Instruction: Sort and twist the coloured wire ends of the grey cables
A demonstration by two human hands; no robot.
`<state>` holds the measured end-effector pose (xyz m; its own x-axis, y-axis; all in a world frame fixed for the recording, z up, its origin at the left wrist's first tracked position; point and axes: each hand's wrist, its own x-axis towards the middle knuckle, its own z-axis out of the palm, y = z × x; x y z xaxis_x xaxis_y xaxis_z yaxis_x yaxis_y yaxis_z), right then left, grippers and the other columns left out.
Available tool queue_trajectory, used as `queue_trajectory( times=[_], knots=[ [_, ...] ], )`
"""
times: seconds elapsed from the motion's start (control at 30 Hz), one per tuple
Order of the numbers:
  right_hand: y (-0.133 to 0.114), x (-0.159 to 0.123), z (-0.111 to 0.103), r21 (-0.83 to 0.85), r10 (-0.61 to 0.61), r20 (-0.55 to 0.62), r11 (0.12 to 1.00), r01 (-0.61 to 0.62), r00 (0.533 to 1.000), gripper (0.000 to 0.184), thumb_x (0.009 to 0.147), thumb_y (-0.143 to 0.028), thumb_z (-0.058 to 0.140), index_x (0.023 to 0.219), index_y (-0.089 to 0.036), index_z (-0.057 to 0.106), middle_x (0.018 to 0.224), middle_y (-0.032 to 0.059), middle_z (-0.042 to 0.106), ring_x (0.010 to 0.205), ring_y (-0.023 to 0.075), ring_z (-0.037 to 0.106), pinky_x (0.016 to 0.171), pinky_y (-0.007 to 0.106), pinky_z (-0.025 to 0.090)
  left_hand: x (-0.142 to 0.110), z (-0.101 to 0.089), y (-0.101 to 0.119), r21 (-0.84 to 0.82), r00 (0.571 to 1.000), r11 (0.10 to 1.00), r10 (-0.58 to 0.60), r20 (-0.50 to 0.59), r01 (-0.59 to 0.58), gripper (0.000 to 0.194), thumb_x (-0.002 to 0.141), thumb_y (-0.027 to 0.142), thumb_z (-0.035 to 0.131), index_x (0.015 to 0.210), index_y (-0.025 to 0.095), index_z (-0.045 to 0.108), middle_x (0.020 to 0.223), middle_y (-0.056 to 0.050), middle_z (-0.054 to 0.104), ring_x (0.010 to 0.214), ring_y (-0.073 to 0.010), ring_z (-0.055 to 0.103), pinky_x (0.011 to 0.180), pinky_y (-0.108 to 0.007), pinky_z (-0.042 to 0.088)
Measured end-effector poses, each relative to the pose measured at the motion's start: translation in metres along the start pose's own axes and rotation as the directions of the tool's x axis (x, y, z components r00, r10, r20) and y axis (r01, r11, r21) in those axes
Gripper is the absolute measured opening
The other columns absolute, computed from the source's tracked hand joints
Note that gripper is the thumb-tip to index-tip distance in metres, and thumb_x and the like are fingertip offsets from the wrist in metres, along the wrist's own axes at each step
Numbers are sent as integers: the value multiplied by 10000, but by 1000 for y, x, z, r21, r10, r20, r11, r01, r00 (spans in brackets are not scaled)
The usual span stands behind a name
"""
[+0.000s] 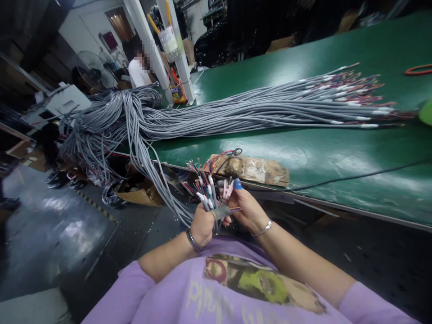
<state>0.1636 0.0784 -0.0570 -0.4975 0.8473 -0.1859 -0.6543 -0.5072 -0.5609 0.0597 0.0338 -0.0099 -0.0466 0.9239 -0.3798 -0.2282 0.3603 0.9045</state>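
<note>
My left hand (201,225) is closed in a fist around a small bunch of grey cables (206,191) whose stripped ends fan out upward in coloured wires. My right hand (245,206) is right beside it, fingers pinched on the same cable ends; a blue cot covers one fingertip. Both hands sit close to my chest, just below the edge of the green table (303,153). A watch is on my left wrist and a bracelet on my right.
A long thick bundle of grey cables (256,110) lies across the table and droops over its left end to the floor. A worn cardboard pad (253,168) and a black wire (337,180) lie near the table edge. A person in white (139,72) stands far back.
</note>
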Motion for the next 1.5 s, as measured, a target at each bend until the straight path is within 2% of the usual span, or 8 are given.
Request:
queue_trajectory(
  times=[0.2,0.4,0.53,0.8,1.0,1.17,1.3,1.5],
  knots=[
    [-3,-4,-3,16,-13,30,1000,13,999,507,783,-684,549,931,-212,662,681,28,663,559,171,599,519,310,492,-6,-3,-2,-15,1000,1000,-5,-10,4,418,447,462,848,572,136,618,446,-7,578,409,-121,530,456,-256,453],
    [-9,-6,-1,-3,-43,-26,999,43,999,314,782,-507,672,821,-195,685,714,24,692,560,135,576,517,262,466,-9,-6,-6,-60,999,998,27,-37,-29,409,453,447,851,570,135,613,442,-12,585,403,-130,539,445,-261,464],
    [-7,-5,-2,-6,-69,-18,998,69,997,348,784,-537,656,871,-201,686,701,26,686,564,151,586,531,285,471,-5,-4,-6,-75,997,996,43,-58,-47,427,444,458,854,575,138,602,430,-1,571,401,-135,544,442,-261,460],
    [-4,-2,0,29,112,83,993,-115,990,479,741,-665,621,910,-218,660,556,-15,611,355,146,487,353,306,419,-1,2,-4,-48,998,998,28,-57,-30,423,433,450,859,562,133,610,433,0,576,393,-127,543,437,-250,455],
    [-5,0,5,58,104,31,993,-106,994,466,657,-643,714,836,-218,644,542,-34,600,318,148,487,281,291,391,0,2,-5,-37,998,999,26,-64,-28,415,433,445,853,523,131,597,420,-9,573,377,-114,522,428,-236,437],
    [-4,2,3,40,102,43,994,-104,994,481,675,-665,683,837,-214,639,570,-15,626,314,140,481,279,280,371,2,2,-6,-36,997,999,6,-82,-9,419,418,442,856,540,127,609,409,-4,562,376,-111,518,427,-235,442],
    [0,3,-1,48,55,62,997,-58,997,482,722,-683,627,864,-223,631,632,-1,659,353,130,483,323,273,371,0,3,-3,-46,997,999,20,-75,-24,419,411,440,858,553,134,609,419,0,568,382,-118,523,427,-243,447],
    [4,2,-10,118,-25,-6,993,26,1000,431,676,-640,708,808,-236,633,726,-3,679,618,159,599,527,280,473,-6,-2,-6,-43,996,998,49,-72,-52,398,448,448,850,550,141,617,417,5,568,386,-113,525,436,-238,460]
  ],
)
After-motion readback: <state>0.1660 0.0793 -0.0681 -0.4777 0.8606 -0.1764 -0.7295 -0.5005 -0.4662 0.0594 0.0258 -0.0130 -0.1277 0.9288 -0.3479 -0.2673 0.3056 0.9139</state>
